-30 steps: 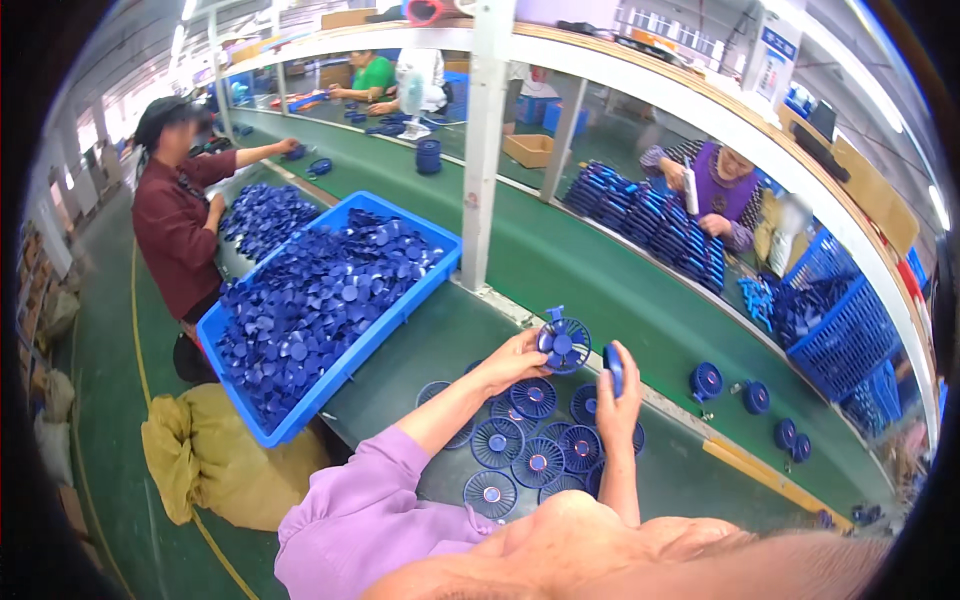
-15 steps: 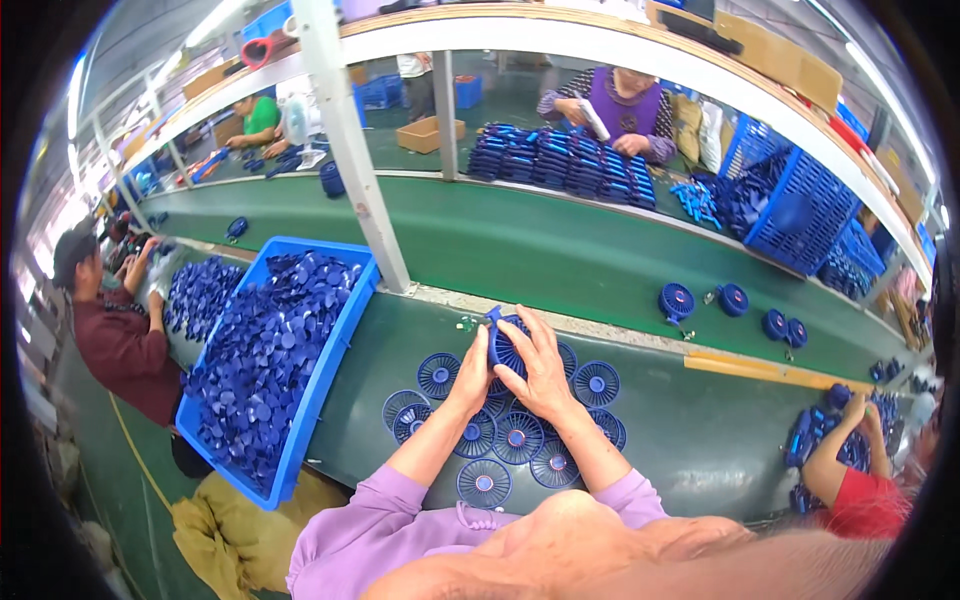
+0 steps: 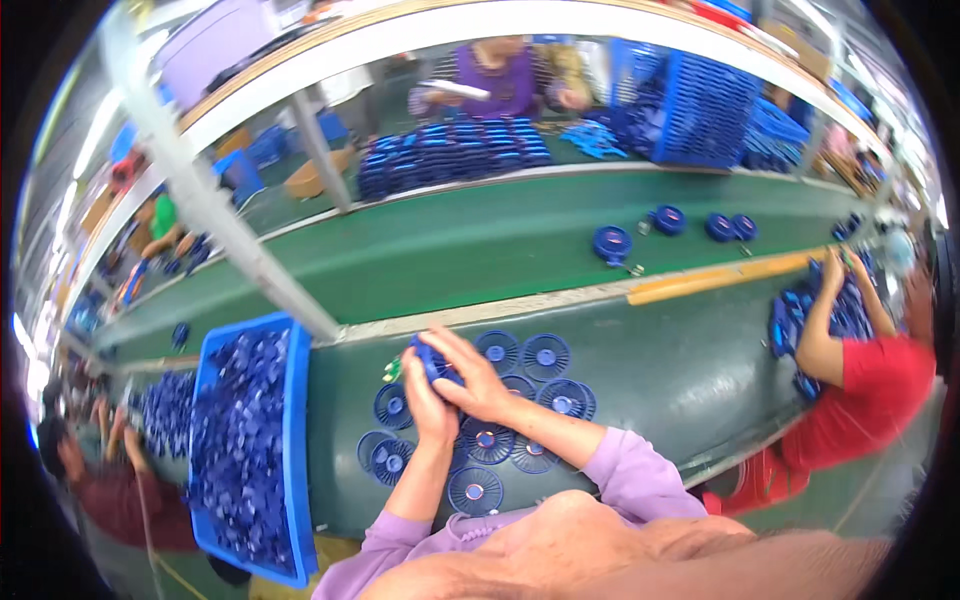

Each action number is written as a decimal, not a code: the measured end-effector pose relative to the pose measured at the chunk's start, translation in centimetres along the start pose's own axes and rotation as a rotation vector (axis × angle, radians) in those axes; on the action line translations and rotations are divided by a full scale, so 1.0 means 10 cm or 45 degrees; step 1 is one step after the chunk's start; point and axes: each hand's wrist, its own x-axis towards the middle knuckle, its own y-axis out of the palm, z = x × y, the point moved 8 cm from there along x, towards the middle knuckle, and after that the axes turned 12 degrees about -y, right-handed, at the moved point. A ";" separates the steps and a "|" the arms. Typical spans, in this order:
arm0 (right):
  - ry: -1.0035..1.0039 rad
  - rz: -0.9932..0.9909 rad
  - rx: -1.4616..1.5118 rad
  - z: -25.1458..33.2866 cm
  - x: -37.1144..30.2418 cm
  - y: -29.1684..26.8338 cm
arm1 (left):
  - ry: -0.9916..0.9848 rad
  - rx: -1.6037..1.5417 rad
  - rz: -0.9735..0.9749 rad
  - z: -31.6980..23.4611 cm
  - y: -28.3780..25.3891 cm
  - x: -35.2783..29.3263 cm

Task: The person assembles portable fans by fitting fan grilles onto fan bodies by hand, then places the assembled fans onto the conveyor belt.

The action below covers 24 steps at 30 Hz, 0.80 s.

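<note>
Right in the middle of my head view, the blue fan piece [image 3: 437, 362] sits between both palms, held up above the table [image 3: 670, 360] and mostly covered by skin. My left hand [image 3: 428, 402] cups it on the left, its fingers [image 3: 411, 368] curved up along the side and closed against it. My right hand [image 3: 480, 380] comes over from the other side, fingers long, close together and lightly bent, laid flat across the blue; I can't tell how firmly either one presses. Just beside the left fingertips shows a small green bit [image 3: 392, 370], too small to name.

Below and around the wrists, it's round blue grilles [image 3: 475, 491] everywhere, lying flat on the table, several overlapping, two side by side just past the right hand. Over on the left stands the blue bin [image 3: 298, 420], heaped with small blue parts [image 3: 240, 440]. Beyond the table edge runs the green belt [image 3: 470, 265], with blue fan heads [image 3: 612, 244] spaced along its right half and a yellow strip [image 3: 740, 276] on the near border. A co-worker in red [image 3: 870, 385] is busy at the right; across the belt, a person in a purple vest [image 3: 497, 80] holds a white tool [image 3: 460, 90] behind stacked blue parts [image 3: 450, 155].
</note>
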 end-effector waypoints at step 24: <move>0.099 0.038 -0.304 -0.77 0.27 -0.64 | 0.211 1.322 0.239 -0.03 0.06 -0.03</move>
